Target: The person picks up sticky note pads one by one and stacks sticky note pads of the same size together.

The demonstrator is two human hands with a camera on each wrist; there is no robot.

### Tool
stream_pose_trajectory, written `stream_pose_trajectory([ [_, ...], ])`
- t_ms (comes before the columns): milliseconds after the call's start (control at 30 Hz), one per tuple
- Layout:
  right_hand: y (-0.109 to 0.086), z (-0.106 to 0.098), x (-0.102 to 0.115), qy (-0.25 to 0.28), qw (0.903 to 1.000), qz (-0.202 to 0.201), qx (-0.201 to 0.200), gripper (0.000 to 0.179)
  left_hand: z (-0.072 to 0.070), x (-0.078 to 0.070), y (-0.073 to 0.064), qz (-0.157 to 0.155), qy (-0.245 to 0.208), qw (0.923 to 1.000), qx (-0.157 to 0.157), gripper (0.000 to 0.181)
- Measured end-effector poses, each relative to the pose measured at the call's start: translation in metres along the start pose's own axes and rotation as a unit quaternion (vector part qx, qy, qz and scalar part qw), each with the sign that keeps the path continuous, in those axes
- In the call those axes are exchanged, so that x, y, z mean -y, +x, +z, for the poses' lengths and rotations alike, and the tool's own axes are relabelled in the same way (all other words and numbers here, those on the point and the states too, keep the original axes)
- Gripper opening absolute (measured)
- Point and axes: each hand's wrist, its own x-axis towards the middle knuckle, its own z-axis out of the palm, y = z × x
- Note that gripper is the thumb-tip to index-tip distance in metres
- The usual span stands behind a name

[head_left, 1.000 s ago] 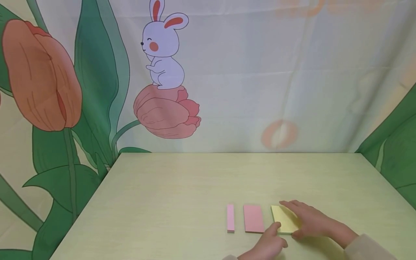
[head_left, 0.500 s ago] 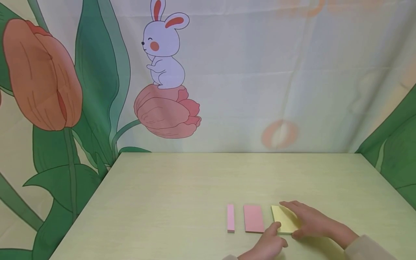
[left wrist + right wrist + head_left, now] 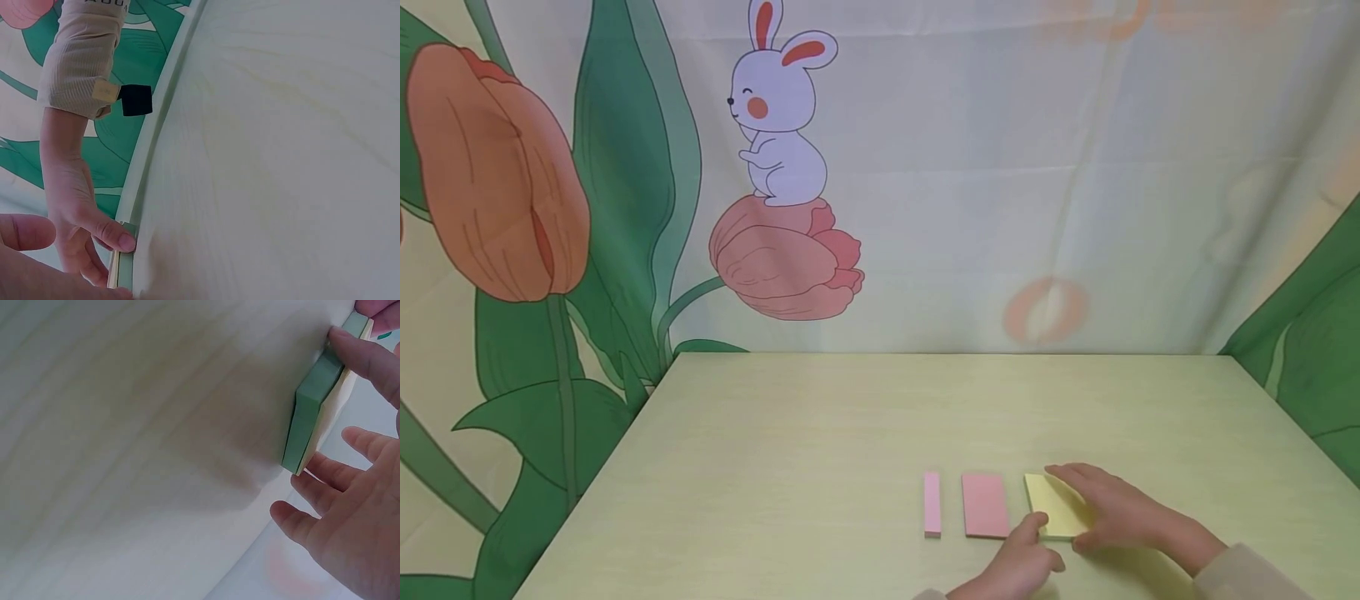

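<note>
A yellow-topped sticky note stack (image 3: 1060, 504) with green sides (image 3: 312, 394) lies flat on the table in the head view. My right hand (image 3: 1120, 504) spans it, thumb at the near edge and fingers over the far right part; it holds the stack between them. In the right wrist view, the right thumb (image 3: 369, 359) rests on the green side. My left hand (image 3: 1018, 558) touches the stack's near left corner with an extended index finger, its thumb apart. To the left lie a pink sticky note pad (image 3: 985, 505) and a narrow pink pad (image 3: 932, 504).
The pale wooden table (image 3: 775, 458) reaches back to a cloth backdrop (image 3: 955, 208) printed with tulips and a rabbit. A beige sleeve (image 3: 1251, 573) covers the right forearm. In the left wrist view, a dark tag (image 3: 136, 100) hangs by the right sleeve.
</note>
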Motion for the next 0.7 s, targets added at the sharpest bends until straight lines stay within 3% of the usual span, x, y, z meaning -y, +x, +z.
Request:
stream_pose_trajectory([
  [333, -0.005, -0.003, 0.006, -0.027, 0.9990, -0.001, -0.035, 0.084, -0.008, -0.004, -0.013, 0.010, 0.034, 0.9992, 0.018, 0.055],
  [533, -0.009, -0.003, 0.013, -0.032, 0.9950, -0.038, -0.087, 0.072, -0.026, -0.001, -0.021, 0.016, 0.030, 0.9973, 0.066, 0.057],
  [700, -0.011, 0.001, 0.020, -0.088, 0.9810, -0.088, -0.149, 0.062, -0.050, 0.005, -0.029, 0.025, 0.009, 0.9925, 0.120, 0.058],
])
